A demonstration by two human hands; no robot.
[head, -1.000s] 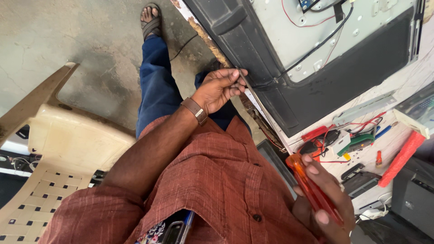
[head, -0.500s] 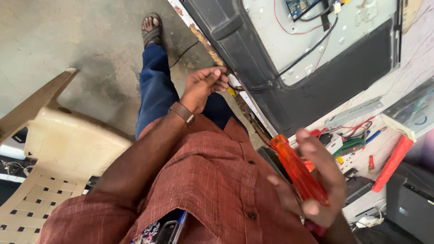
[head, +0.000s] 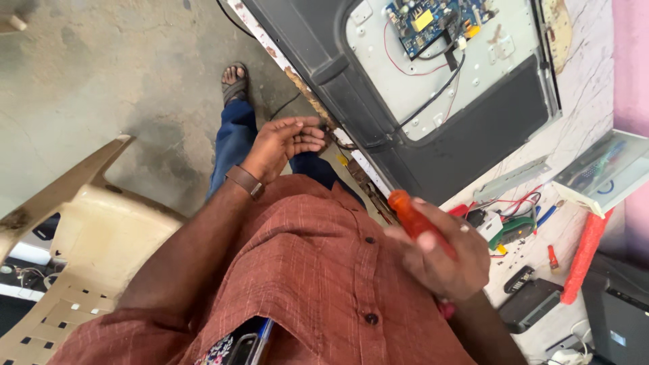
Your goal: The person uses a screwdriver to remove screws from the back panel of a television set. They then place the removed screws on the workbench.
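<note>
Seen from the head camera, looking straight down the wearer's rust-red shirt (head: 318, 270), the right hand (head: 443, 253) was closed around an orange-handled screwdriver (head: 416, 220), the handle's rounded end poking up out of the fist toward the edge of the tabletop (head: 581, 88). The left hand (head: 287, 142) hovered apart from it, across the body, palm half turned and fingers (head: 307, 133) loosely curled and parted, holding nothing; a brown wristband (head: 245, 181) circled its wrist. Its fingertips sat just beside the worn lower edge of an opened flat-screen television (head: 433, 155) lying back-up on the tabletop, its dark rear cover cut away to show a pale metal plate, a blue circuit board (head: 433, 20) and black and red wires. The screwdriver lay well clear of that board, near the set's lower corner, between the shirt and a scatter of small tools (head: 514, 226) on the tabletop, among them a green-handled one and red leads. A long red cylinder (head: 585, 250) and a pale open box (head: 605, 172) lay farther right. Below the left hand, blue trousers (head: 233, 145) ran down to a sandalled foot (head: 234, 82) on the concrete floor (head: 101, 81). A cream plastic chair (head: 81, 250) stood at the person's left.
</note>
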